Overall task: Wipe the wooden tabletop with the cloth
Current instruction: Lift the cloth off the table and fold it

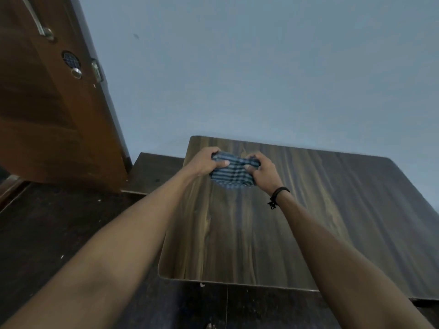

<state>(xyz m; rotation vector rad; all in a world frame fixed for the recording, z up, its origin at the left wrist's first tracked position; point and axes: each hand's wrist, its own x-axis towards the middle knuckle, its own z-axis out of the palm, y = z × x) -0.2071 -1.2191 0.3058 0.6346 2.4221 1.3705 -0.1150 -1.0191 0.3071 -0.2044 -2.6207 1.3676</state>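
— Wooden door (47,103) on the left, blue-grey wall (261,67) behind, dark floor (59,229) below; does any of it block the hands?

— No. The tabletop (332,222) is bare apart from the cloth, its far edge against the wall, its rounded left and near edges open to the floor.

— And the striped cloth (231,178)?

— Bunched near the far left corner, stretched between both fists. The left hand (205,162) is clenched on its left end, the right hand (263,173), with a black wristband (279,193), on its right end.

wooden tabletop (273,233) — striped cloth (231,176) near far-left corner
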